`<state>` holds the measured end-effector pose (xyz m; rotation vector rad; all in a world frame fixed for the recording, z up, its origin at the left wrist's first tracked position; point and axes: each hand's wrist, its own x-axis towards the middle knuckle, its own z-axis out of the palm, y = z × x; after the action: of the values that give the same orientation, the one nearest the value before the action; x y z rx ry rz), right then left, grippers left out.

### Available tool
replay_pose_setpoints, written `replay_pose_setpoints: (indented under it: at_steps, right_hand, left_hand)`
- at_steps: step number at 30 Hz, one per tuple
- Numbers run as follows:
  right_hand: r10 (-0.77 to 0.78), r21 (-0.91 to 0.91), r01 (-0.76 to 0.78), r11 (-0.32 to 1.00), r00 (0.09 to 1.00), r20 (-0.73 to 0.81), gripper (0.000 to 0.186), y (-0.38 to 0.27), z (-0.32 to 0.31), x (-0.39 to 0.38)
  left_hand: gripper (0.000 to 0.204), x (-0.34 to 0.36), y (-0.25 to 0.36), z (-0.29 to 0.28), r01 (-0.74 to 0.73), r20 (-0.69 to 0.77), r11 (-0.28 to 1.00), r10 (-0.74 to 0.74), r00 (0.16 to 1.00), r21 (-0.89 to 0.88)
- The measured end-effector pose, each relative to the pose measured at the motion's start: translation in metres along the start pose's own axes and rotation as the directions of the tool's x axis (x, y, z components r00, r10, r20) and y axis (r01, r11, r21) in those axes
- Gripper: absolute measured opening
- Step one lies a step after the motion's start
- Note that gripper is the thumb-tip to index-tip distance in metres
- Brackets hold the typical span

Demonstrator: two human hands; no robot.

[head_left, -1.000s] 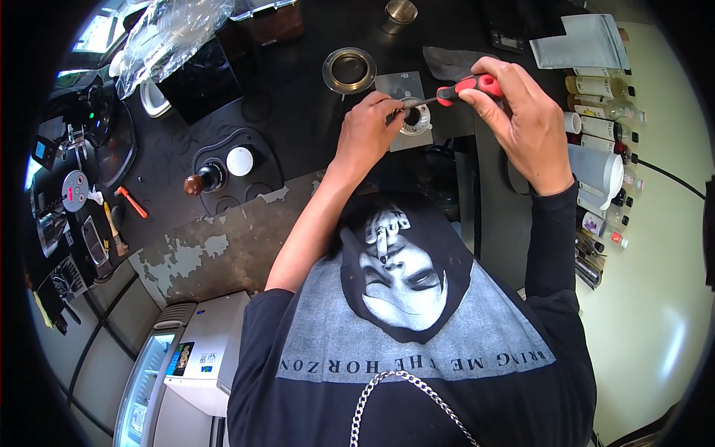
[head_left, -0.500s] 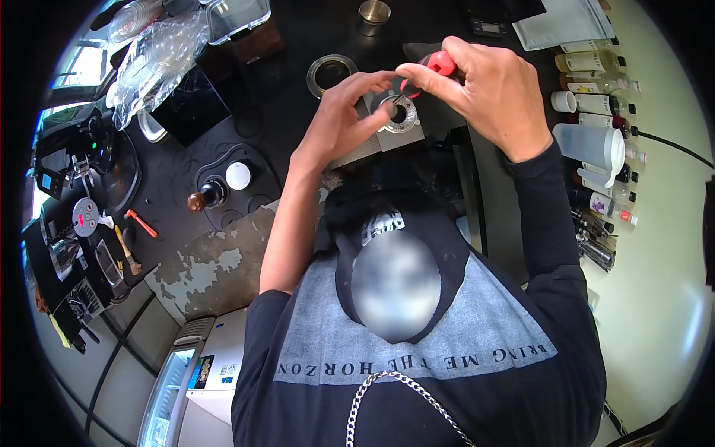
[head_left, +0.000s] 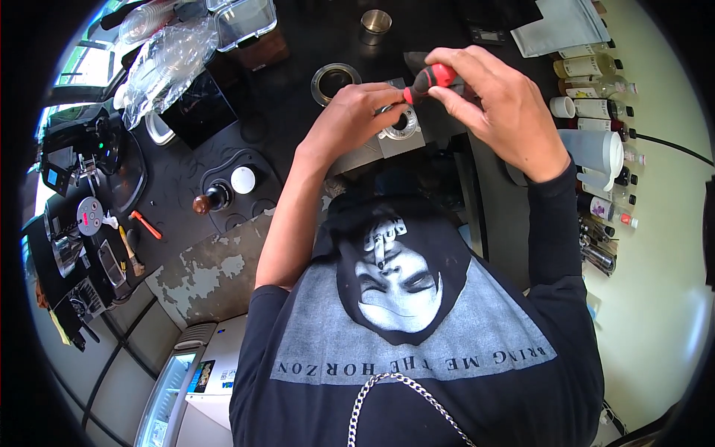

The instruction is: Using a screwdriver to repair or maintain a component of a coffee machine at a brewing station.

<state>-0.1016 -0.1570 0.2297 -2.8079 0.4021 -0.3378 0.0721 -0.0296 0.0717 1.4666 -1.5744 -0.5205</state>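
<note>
My right hand (head_left: 506, 112) grips the red-and-black handle of a screwdriver (head_left: 439, 74) between fingertips and thumb, angled down to the left. My left hand (head_left: 346, 123) has its fingers drawn together at the front end of the screwdriver, whose shaft is mostly hidden by them. Beneath both hands is a silver ring-shaped part with a dark centre (head_left: 404, 131), on a grey metal plate (head_left: 387, 149); its top is partly covered by my fingers. A metal ring with a dark inside (head_left: 318, 83) lies just beyond my left hand.
A metal cup (head_left: 376, 26) stands at the back. Left are plastic wrappings (head_left: 167, 59), a tamper (head_left: 216, 195), a white round item (head_left: 243, 179) and an orange-red tool (head_left: 146, 224). A jug (head_left: 592, 153) and several bottles (head_left: 592, 67) line the right. A fridge (head_left: 216, 357) is low left.
Compared with a second ago, both hands and the screwdriver sit further left. Since half a second ago my right hand has dropped slightly and my left fingers have closed in at the screwdriver.
</note>
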Motion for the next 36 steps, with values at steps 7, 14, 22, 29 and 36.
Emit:
replay_pose_setpoints:
  at_steps: [7, 14, 22, 29, 36]
  right_hand:
    - [-0.071, 0.001, 0.071, 0.997, 0.996, -0.058, 0.029, -0.007, 0.0, -0.001]
    - [0.236, -0.249, -0.18, 0.952, 0.947, 0.217, 0.033, -0.015, -0.007, 0.002]
    - [0.085, -0.196, -0.059, 0.979, 0.988, 0.126, 0.038, -0.014, -0.007, 0.004]
    - [-0.083, -0.149, 0.092, 0.984, 0.994, 0.069, 0.034, -0.008, -0.007, 0.001]
    - [-0.007, -0.334, 0.06, 0.941, 0.987, 0.158, 0.027, -0.009, -0.009, 0.01]
  left_hand:
    - [0.02, 0.003, 0.005, -0.003, -0.012, 0.032, 1.0, 0.012, 0.999, 0.005]
    - [0.021, 0.004, 0.007, -0.003, -0.088, 0.02, 0.995, 0.089, 0.996, -0.036]
    - [0.022, 0.006, 0.013, -0.007, -0.019, 0.098, 0.999, 0.022, 0.995, -0.038]
    - [0.024, 0.01, 0.004, -0.011, 0.019, 0.199, 0.999, -0.012, 0.98, -0.032]
    - [0.024, 0.009, 0.002, -0.003, -0.035, 0.091, 0.999, 0.036, 0.995, -0.015]
